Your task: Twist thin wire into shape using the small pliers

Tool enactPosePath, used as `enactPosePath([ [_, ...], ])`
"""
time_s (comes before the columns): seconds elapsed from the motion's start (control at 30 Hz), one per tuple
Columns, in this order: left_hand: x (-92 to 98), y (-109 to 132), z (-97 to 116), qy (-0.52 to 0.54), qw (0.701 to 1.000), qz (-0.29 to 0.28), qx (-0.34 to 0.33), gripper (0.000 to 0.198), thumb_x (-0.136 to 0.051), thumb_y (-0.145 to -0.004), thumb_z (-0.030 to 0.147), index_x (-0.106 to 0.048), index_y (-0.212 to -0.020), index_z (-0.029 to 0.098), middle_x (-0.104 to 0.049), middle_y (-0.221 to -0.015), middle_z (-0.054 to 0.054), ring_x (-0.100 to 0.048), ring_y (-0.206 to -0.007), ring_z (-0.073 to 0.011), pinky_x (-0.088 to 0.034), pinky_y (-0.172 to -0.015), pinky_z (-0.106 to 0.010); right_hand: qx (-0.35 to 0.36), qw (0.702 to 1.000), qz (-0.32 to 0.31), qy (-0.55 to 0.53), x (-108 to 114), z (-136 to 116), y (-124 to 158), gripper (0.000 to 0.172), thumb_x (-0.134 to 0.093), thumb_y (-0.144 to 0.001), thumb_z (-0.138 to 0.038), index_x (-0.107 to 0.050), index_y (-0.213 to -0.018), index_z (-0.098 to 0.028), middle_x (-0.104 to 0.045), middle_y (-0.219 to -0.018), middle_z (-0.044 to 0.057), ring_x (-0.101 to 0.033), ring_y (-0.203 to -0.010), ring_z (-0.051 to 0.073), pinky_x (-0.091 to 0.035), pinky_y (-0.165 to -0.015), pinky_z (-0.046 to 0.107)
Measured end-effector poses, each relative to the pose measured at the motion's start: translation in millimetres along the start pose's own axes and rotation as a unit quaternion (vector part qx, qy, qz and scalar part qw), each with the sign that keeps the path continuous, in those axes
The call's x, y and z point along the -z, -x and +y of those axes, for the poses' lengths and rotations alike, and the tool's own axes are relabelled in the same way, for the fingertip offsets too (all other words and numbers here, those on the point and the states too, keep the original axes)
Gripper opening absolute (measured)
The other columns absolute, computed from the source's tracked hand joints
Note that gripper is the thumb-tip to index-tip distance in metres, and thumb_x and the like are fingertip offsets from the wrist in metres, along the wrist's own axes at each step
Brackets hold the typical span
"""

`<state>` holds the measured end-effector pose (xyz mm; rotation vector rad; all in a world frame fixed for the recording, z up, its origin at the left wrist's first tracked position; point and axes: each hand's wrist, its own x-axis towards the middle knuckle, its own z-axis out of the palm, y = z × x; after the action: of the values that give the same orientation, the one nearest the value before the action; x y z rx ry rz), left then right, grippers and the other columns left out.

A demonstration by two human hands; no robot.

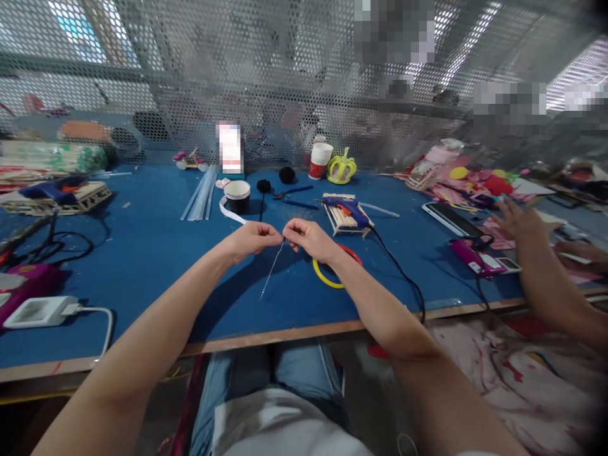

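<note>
My left hand [251,240] and right hand [310,239] pinch shut on a thin pale strand [272,271]; if my fingers [275,236] loosen, it could drop to the blue tabletop [142,253].

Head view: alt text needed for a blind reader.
The left hand and right hand pinch the top of a thin pale strand that hangs over a blue table. Behind them lie a blue glue gun, a black cup and craft clutter; another person's hand is at right.
</note>
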<state>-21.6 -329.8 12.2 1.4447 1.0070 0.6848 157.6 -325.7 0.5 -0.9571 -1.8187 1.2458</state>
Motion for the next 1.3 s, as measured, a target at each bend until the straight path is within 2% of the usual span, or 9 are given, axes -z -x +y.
enactPosePath([
  [0.13, -1.2, 0.6, 0.3, -0.038, 0.999, 0.012, 0.000, 0.026, -0.069, -0.061, 0.036, -0.058, -0.066, 0.012, -0.045, -0.056, 0.004, -0.029, -0.045, -0.0031, -0.017, -0.041, -0.020, 0.016, 0.998, 0.001, 0.055, -0.5, -0.5, 1.2, 0.029, -0.054, -0.079, -0.044, -0.051, -0.075, -0.016, -0.046, -0.055, -0.005, -0.044, -0.048, 0.006, -0.038, -0.049, 0.021],
  [0.23, -2.8, 1.4, 1.3, -0.046, 0.999, 0.022, -0.006, 0.026, -0.068, -0.061, 0.035, -0.055, -0.061, 0.013, -0.042, -0.052, 0.005, -0.028, -0.045, -0.0033, -0.018, -0.042, -0.020, 0.021, 0.997, 0.011, 0.076, -1.7, -0.1, 1.6, 0.029, -0.053, -0.080, -0.044, -0.051, -0.073, -0.016, -0.047, -0.053, -0.005, -0.044, -0.047, 0.006, -0.037, -0.048, 0.021],
  [0.43, -1.9, -0.1, 0.3, -0.011, 1.000, 0.012, -0.004, 0.025, -0.069, -0.061, 0.034, -0.057, -0.064, 0.013, -0.043, -0.053, 0.005, -0.027, -0.043, -0.0028, -0.015, -0.041, -0.021, 0.004, 0.999, 0.000, -0.051, -4.9, -1.6, 1.0, 0.028, -0.057, -0.077, -0.044, -0.051, -0.080, -0.017, -0.054, -0.063, -0.003, -0.051, -0.053, 0.008, -0.043, -0.048, 0.021],
  [0.57, -1.3, -1.2, -2.5, -0.013, 1.000, 0.002, -0.003, 0.027, -0.066, -0.066, 0.038, -0.056, -0.065, 0.013, -0.039, -0.052, 0.006, -0.024, -0.043, -0.0026, -0.013, -0.041, -0.021, -0.003, 1.000, 0.012, -0.026, -4.1, -0.7, 0.4, 0.026, -0.061, -0.075, -0.040, -0.050, -0.073, -0.016, -0.051, -0.055, -0.005, -0.048, -0.047, 0.006, -0.041, -0.047, 0.020],
  [0.7, -3.2, -0.5, -2.8, -0.051, 0.998, 0.024, -0.041, 0.028, -0.066, -0.065, 0.038, -0.054, -0.062, 0.013, -0.038, -0.052, 0.006, -0.027, -0.046, -0.0033, -0.017, -0.042, -0.020, -0.007, 0.999, 0.031, -0.001, -4.1, 2.9, 0.0, 0.029, -0.059, -0.076, -0.043, -0.049, -0.071, -0.016, -0.050, -0.051, -0.005, -0.045, -0.044, 0.005, -0.038, -0.044, 0.019],
  [0.8, -3.6, 0.0, -1.8, -0.066, 0.996, 0.031, -0.046, 0.028, -0.066, -0.064, 0.037, -0.055, -0.062, 0.012, -0.040, -0.054, 0.005, -0.029, -0.048, -0.0037, -0.018, -0.044, -0.020, -0.015, 0.999, 0.042, -0.018, -5.8, 3.5, -0.5, 0.030, -0.059, -0.076, -0.044, -0.049, -0.070, -0.016, -0.050, -0.051, -0.005, -0.045, -0.044, 0.006, -0.038, -0.043, 0.019],
  [0.97, -1.9, 1.1, 0.6, -0.028, 0.999, 0.015, -0.010, 0.026, -0.065, -0.065, 0.037, -0.057, -0.069, 0.012, -0.046, -0.057, 0.004, -0.029, -0.046, -0.0035, -0.017, -0.043, -0.020, -0.013, 0.995, 0.018, -0.095, -6.2, 1.1, -1.8, 0.027, -0.059, -0.076, -0.041, -0.056, -0.083, -0.015, -0.055, -0.062, -0.002, -0.052, -0.054, 0.008, -0.044, -0.048, 0.021],
  [1.2, -1.3, 0.5, -1.8, 0.005, 1.000, -0.024, -0.016, 0.029, -0.066, -0.065, 0.040, -0.057, -0.071, 0.013, -0.043, -0.058, 0.005, -0.026, -0.045, -0.0034, -0.015, -0.043, -0.021, 0.002, 0.998, 0.029, -0.046, -2.2, 2.9, -1.1, 0.024, -0.059, -0.077, -0.039, -0.054, -0.074, -0.016, -0.052, -0.057, -0.003, -0.049, -0.051, 0.007, -0.042, -0.047, 0.020],
  [1.3, -1.0, 0.6, -2.5, -0.022, 0.999, -0.016, -0.030, 0.029, -0.063, -0.068, 0.041, -0.058, -0.073, 0.013, -0.046, -0.060, 0.004, -0.028, -0.047, -0.0041, -0.017, -0.043, -0.022, 0.000, 0.999, 0.030, -0.033, -0.9, 2.9, -0.6, 0.025, -0.059, -0.077, -0.040, -0.052, -0.073, -0.016, -0.050, -0.057, -0.004, -0.048, -0.050, 0.007, -0.042, -0.047, 0.021],
])
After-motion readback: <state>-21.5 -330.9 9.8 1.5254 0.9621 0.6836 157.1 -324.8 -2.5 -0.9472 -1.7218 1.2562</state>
